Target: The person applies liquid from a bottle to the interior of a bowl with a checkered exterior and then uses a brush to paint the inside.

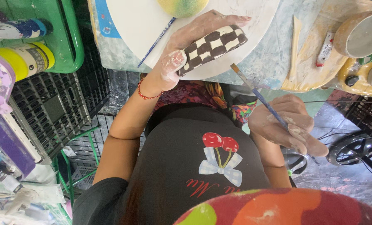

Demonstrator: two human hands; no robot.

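My left hand (175, 50), smeared with pale clay, grips a loaf-shaped piece with a brown-and-white checker pattern (214, 45) and holds it over the near edge of a round white board (131, 25). My right hand (292, 127), also smeared, pinches a thin blue-handled paintbrush (255, 91) lower down beside my lap; its bristle tip points up toward the checkered piece and stops short of it. A second thin brush (157, 41) lies on the board next to a yellow-green rounded object (182, 6).
A green crate (69, 46) with paint bottles (25, 58) stands at the left above black plastic crates (52, 108). At the right of the table lie a wooden modelling tool (295, 46), a small paint tube (325, 49) and round grey-faced clay pieces (361, 33).
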